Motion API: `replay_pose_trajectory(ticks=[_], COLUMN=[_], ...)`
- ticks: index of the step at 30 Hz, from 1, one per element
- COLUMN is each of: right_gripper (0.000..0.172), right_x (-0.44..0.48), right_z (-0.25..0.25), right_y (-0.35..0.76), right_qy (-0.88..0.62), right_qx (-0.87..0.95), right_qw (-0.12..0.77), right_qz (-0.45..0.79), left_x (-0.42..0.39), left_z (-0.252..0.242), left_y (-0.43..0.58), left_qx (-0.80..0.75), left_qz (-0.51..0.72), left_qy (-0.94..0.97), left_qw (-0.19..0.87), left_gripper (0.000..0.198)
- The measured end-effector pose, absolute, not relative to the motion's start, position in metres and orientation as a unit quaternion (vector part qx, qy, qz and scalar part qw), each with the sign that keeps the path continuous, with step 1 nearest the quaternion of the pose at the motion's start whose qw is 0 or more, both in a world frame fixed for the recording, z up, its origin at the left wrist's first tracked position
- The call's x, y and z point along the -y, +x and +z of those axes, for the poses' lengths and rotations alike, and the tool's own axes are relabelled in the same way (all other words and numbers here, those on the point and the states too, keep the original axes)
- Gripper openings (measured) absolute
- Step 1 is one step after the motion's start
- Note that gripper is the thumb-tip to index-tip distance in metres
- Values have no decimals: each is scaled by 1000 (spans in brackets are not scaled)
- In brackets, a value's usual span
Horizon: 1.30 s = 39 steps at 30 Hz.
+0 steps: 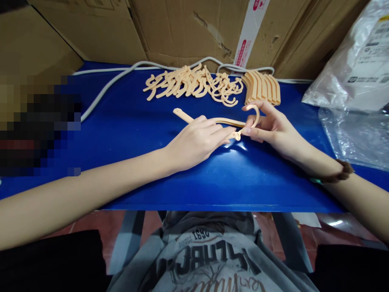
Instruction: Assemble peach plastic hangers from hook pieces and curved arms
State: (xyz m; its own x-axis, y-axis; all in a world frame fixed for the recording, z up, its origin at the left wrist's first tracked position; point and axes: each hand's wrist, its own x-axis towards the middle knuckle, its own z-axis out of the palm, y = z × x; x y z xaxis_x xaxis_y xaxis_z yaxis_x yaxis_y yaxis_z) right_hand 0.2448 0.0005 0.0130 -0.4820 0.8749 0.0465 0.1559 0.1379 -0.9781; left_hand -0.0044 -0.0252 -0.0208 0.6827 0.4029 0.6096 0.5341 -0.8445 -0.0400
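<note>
Fingers curled, my left hand [199,140] grips peach-coloured plastic clothes-hanger arms [182,115]. One end sticks out to the left of the knuckles, and a strip [229,121] passes beyond the fingers toward my right hand; the middle is hidden under the palm. My right hand [272,127] pinches a curved hanger hook [257,114] between thumb and fingers, its curl facing up and left. The hook's lower end meets a small round joint [236,136] at my left fingertips. Whether the pieces are fastened there I cannot tell.
Behind the hands lie a loose pile of hooks [188,83] and a neat stack of hanger arms [263,90] on the blue table [127,134]. A white cable [109,90] runs along the back, before cardboard boxes [182,32]. Clear plastic bags [349,73] are at right.
</note>
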Motion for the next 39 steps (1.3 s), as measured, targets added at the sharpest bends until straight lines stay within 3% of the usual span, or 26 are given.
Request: replay_pose_trajectory(ticks=[7, 13, 25, 39], right_gripper=[49, 48, 62, 55], right_x=[-6, -13, -12, -12], right_z=[12, 11, 13, 10], right_y=[248, 254, 250, 248], right_qy=[-337, -242, -317, -286], right_qx=[668, 650, 645, 642], right_qw=[334, 246, 318, 322], right_qz=[574, 677, 619, 635], left_x=[27, 34, 29, 30], left_z=[-18, -10, -16, -16], left_y=[-3, -3, -5, -4], left_qx=[253, 192, 241, 232], left_qz=[-309, -323, -331, -345], left_qy=[-909, -921, -909, -906], left_qw=[122, 102, 79, 75], left_gripper=[43, 39, 40, 39])
